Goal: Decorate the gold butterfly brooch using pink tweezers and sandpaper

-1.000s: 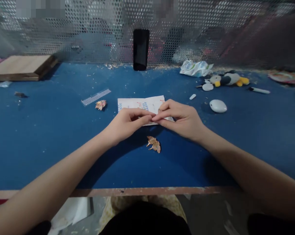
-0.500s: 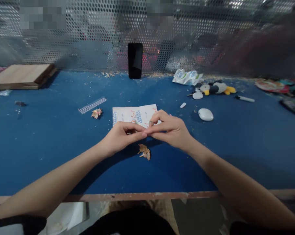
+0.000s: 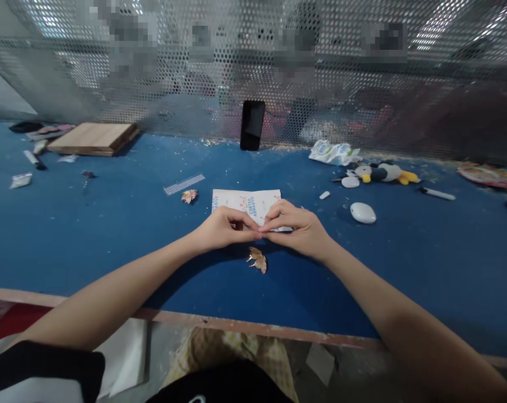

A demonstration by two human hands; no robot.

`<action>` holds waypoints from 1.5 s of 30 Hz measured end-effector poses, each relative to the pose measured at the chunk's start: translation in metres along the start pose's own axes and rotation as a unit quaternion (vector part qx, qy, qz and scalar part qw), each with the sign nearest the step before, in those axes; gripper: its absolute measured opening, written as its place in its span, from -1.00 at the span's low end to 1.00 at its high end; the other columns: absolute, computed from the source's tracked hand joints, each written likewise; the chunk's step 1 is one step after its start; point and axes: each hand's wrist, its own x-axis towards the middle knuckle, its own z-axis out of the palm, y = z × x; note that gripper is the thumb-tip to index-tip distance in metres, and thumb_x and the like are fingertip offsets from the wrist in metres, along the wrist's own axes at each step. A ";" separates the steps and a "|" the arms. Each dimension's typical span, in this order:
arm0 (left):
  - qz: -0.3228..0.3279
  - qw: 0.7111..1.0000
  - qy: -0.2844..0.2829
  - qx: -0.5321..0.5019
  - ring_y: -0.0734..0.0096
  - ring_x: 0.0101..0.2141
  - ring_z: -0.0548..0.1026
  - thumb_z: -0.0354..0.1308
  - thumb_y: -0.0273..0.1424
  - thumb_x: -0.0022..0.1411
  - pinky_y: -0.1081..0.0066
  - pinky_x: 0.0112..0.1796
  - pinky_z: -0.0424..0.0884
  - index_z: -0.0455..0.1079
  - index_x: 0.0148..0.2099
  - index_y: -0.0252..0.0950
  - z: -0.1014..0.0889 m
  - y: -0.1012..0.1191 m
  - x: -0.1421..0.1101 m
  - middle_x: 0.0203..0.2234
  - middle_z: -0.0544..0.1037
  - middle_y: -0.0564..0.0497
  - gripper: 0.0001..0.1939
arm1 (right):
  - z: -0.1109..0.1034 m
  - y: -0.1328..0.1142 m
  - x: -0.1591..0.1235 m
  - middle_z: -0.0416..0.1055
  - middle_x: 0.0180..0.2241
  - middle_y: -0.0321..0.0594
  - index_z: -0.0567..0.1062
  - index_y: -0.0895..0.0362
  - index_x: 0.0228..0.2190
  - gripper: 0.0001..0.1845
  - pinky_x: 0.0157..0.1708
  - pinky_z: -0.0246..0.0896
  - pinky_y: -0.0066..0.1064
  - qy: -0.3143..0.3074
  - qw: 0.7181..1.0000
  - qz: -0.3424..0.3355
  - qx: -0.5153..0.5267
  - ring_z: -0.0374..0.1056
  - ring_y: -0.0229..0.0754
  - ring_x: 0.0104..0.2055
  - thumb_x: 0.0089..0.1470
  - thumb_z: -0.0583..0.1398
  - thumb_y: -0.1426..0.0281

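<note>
"Reading left to right, how do the edges of the bench [image 3: 89, 224] run?"

"A wide stretch of blue surface lies left of the left hand [image 3: 217, 227]. A narrower band separates the hands from the front edge, which both forearms cross. Another wide stretch lies right of the right hand [image 3: 306, 230]. Well beyond both rises a perforated screen [image 3: 173, 98]."

"And the hands?"

"Two, thumbs and fingers drawn in, meeting tip to tip. Whether something small is pinched there, one cannot tell."

"Counting, left of them?"

"One wooden slab [image 3: 91, 137], far off; one dotted strip [image 3: 184, 184]; one leafy gold ornament [image 3: 189, 196], nearer."

"In line with them?"

"One printed sheet [image 3: 236, 197] just beyond, partly hidden by the fingers; one phone [image 3: 252, 126], farther, upright by the screen; one winged gold ornament [image 3: 259, 261] on the near side, just below the fingertips, apart from them."

"Right of them?"

"One white chip [image 3: 324, 195], one packet [image 3: 333, 152], one flat white oval [image 3: 350, 182], one rounded white case [image 3: 363, 212], one plush toy [image 3: 385, 172], one pen [image 3: 438, 193]."
</note>
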 end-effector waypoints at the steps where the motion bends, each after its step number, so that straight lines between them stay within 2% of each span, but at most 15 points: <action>1: 0.005 1.000 0.007 0.003 0.59 -0.58 0.24 0.40 -0.22 0.12 0.52 -0.54 0.13 0.64 -0.31 -0.32 0.000 0.001 -0.001 -0.58 0.55 0.04 -0.76 | 0.002 -0.001 0.000 0.56 -0.36 -0.25 0.70 -0.06 -0.26 -0.89 -0.22 0.37 -0.19 0.016 1.000 -0.004 -0.006 0.42 -0.14 -0.27 0.13 0.37 0.38; 5: 0.064 0.996 0.037 0.039 0.59 -0.58 0.24 0.37 -0.25 0.16 0.50 -0.53 0.14 0.65 -0.30 -0.33 -0.001 0.003 -0.004 -0.51 0.62 -0.02 -0.78 | 0.005 -0.006 0.002 0.55 -0.41 -0.25 0.67 -0.02 -0.31 -0.94 -0.22 0.37 -0.17 0.055 0.997 -0.030 -0.039 0.42 -0.14 -0.31 0.12 0.37 0.39; 8: 0.135 0.986 0.055 0.080 0.58 -0.57 0.30 0.34 -0.30 0.21 0.48 -0.52 0.18 0.64 -0.30 -0.33 -0.001 0.004 -0.006 -0.47 0.65 -0.05 -0.81 | 0.005 -0.008 0.002 0.55 -0.40 -0.25 0.66 -0.01 -0.30 -0.91 -0.22 0.37 -0.19 0.054 0.996 -0.047 -0.052 0.43 -0.15 -0.31 0.11 0.37 0.42; 12: 0.188 0.973 0.068 0.115 0.57 -0.55 0.36 0.35 -0.33 0.24 0.48 -0.49 0.25 0.64 -0.29 -0.30 -0.001 0.005 -0.008 -0.43 0.69 -0.04 -0.86 | 0.003 -0.009 0.001 0.56 -0.38 -0.27 0.66 -0.02 -0.28 -0.86 -0.20 0.36 -0.19 0.050 0.996 -0.052 -0.060 0.43 -0.15 -0.29 0.08 0.39 0.45; 18: 0.230 0.958 0.080 0.151 0.56 -0.55 0.40 0.34 -0.36 0.26 0.50 -0.46 0.30 0.65 -0.29 -0.29 0.000 0.006 -0.009 -0.41 0.71 -0.04 -0.89 | 0.004 -0.011 0.002 0.57 -0.39 -0.26 0.66 -0.01 -0.30 -0.88 -0.21 0.35 -0.19 0.052 0.995 -0.059 -0.064 0.44 -0.15 -0.31 0.09 0.37 0.46; 26: 0.302 0.924 0.109 0.206 0.60 -0.55 0.46 0.35 -0.40 0.28 0.57 -0.47 0.31 0.63 -0.27 -0.30 0.001 -0.001 -0.007 -0.43 0.70 0.01 -0.91 | 0.005 -0.011 0.002 0.55 -0.38 -0.25 0.61 0.04 -0.32 -0.87 -0.20 0.35 -0.21 0.042 0.990 -0.087 -0.098 0.45 -0.15 -0.29 0.07 0.36 0.51; 31: 0.311 0.921 0.093 0.216 0.61 -0.53 0.48 0.34 -0.43 0.28 0.58 -0.48 0.31 0.62 -0.26 -0.30 -0.001 -0.002 -0.008 -0.42 0.70 0.01 -0.94 | 0.007 -0.012 0.002 0.54 -0.39 -0.25 0.60 0.05 -0.34 -0.88 -0.21 0.35 -0.22 0.032 0.991 -0.077 -0.101 0.44 -0.16 -0.30 0.08 0.34 0.52; 34: 0.298 0.929 0.053 0.211 0.62 -0.54 0.46 0.34 -0.44 0.27 0.58 -0.47 0.31 0.63 -0.23 -0.32 -0.006 -0.002 -0.007 -0.41 0.69 0.01 -0.94 | 0.007 -0.013 0.001 0.54 -0.38 -0.24 0.59 0.07 -0.36 -0.87 -0.24 0.34 -0.27 0.021 0.995 -0.052 -0.087 0.44 -0.17 -0.30 0.07 0.33 0.55; 36: 0.280 0.938 0.016 0.206 0.63 -0.54 0.43 0.30 -0.43 0.28 0.58 -0.48 0.30 0.63 -0.19 -0.34 -0.011 -0.002 -0.006 -0.41 0.68 0.01 -0.90 | 0.005 -0.013 -0.001 0.55 -0.37 -0.25 0.59 0.08 -0.36 -0.89 -0.26 0.34 -0.31 0.004 0.997 -0.023 -0.073 0.46 -0.20 -0.31 0.08 0.32 0.54; 39: 0.251 0.944 -0.028 0.214 0.61 -0.52 0.46 0.18 -0.49 0.29 0.58 -0.48 0.29 0.64 -0.19 -0.36 -0.019 -0.006 -0.003 -0.42 0.68 0.00 -0.82 | 0.002 -0.011 -0.002 0.59 -0.38 -0.28 0.59 0.09 -0.37 -0.93 -0.27 0.35 -0.37 -0.067 0.996 0.025 -0.052 0.48 -0.25 -0.34 0.13 0.31 0.49; 42: 0.233 0.947 -0.061 0.212 0.62 -0.54 0.45 0.15 -0.54 0.21 0.59 -0.48 0.29 0.64 -0.20 -0.34 -0.026 -0.010 0.002 -0.41 0.68 0.02 -0.77 | 0.001 -0.009 -0.004 0.59 -0.43 -0.32 0.61 0.10 -0.38 -0.95 -0.38 0.32 -0.44 -0.152 0.984 0.080 -0.044 0.46 -0.31 -0.44 0.14 0.31 0.45; 45: 0.222 0.948 -0.083 0.212 0.60 -0.52 0.46 0.14 -0.55 0.16 0.58 -0.45 0.31 0.64 -0.24 -0.31 -0.027 -0.015 0.006 -0.39 0.69 0.03 -0.76 | 0.002 -0.009 -0.005 0.58 -0.47 -0.32 0.61 0.12 -0.39 -0.91 -0.44 0.29 -0.46 -0.203 0.971 0.120 -0.035 0.43 -0.32 -0.49 0.15 0.29 0.43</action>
